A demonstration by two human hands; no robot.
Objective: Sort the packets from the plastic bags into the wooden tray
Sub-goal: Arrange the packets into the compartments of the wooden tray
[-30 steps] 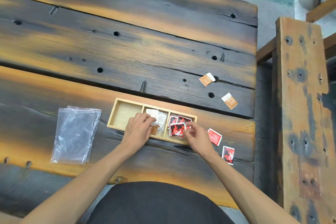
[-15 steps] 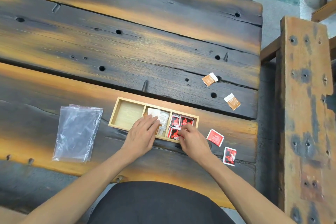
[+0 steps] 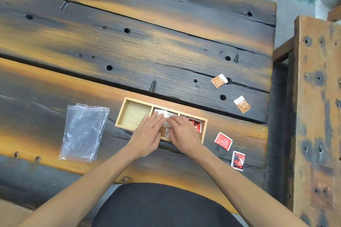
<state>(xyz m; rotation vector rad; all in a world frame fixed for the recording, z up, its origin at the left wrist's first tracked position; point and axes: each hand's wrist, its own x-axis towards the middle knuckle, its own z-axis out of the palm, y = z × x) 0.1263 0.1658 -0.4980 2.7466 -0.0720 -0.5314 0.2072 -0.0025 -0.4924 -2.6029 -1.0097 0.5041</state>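
Hands: while both lie flat over the tray (image 3: 120, 116), left hand (image 3: 147, 133) and right hand (image 3: 182, 134) press its middle packets (image 3: 167, 114).
Fingers: straight, together.

Left hand (image 3: 147, 134) and right hand (image 3: 181, 133) lay flat, fingers straight, on pale packets (image 3: 162, 113) in middle compartment of three-part wooden tray (image 3: 121, 114) | red packets (image 3: 195, 124) in right compartment | clear plastic bags (image 3: 84, 131) left of tray | two red square packets (image 3: 223, 141) and two brown-and-white packets (image 3: 218, 81) loose on dark plank table (image 3: 129, 46)

Rough charred table (image 3: 166, 46), glossy plastic bags (image 3: 84, 132)
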